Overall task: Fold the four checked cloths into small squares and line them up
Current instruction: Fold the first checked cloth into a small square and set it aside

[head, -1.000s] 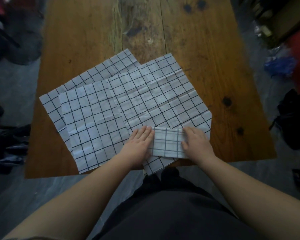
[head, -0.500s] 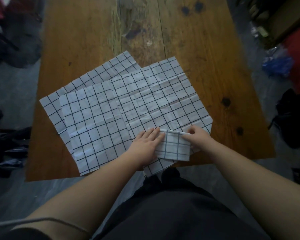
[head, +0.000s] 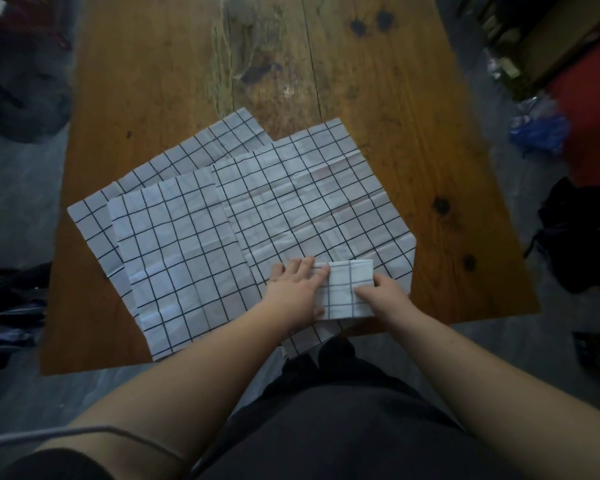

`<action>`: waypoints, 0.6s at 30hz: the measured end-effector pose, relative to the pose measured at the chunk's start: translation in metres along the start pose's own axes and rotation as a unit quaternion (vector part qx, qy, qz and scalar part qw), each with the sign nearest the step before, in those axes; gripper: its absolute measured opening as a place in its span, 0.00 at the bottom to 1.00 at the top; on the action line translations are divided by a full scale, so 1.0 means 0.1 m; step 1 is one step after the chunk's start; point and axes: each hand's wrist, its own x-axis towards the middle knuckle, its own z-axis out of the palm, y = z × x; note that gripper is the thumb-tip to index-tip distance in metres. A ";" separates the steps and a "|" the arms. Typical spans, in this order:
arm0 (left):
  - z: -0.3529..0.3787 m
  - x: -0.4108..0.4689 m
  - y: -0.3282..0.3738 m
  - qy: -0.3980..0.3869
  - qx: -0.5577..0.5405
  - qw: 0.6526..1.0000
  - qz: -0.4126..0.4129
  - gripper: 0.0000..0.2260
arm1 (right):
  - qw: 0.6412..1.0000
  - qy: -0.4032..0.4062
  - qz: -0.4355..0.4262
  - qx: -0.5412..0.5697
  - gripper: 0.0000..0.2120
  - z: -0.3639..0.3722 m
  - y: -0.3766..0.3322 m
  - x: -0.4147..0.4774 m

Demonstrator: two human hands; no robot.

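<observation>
Folded checked cloth (head: 347,289) lying on the rightmost spread cloth (head: 319,209), at the wooden table's (head: 153,81) near edge. My left hand (head: 291,292) rests flat on its left side, fingers straight and close together. My right hand (head: 383,297) covers its right edge with bent fingers; whether pinching or pressing, I cannot tell.

Small folded cloth (head: 343,292): white, dark grid lines. Three spread cloths (head: 309,202): same check. Counter (head: 378,98): orange-brown wood, dark knots. Floor (head: 21,188): grey.
</observation>
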 end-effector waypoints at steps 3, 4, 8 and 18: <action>0.04 0.00 0.02 0.007 -0.019 1.000 -0.003 0.42 | 0.998 -0.023 -0.006 0.062 0.11 0.02 -0.01 -0.09; 0.06 -0.01 0.03 0.008 -0.027 1.000 -0.005 0.43 | 0.997 -0.031 -0.010 0.075 0.12 0.02 0.00 -0.11; 0.04 -0.02 0.02 0.031 -0.085 0.996 0.003 0.39 | 0.993 -0.038 -0.036 0.101 0.13 0.04 0.01 -0.16; -0.59 0.11 -0.15 0.003 -0.401 0.916 0.018 0.24 | 0.980 -0.142 -0.089 0.106 0.14 -0.35 -0.35 -0.25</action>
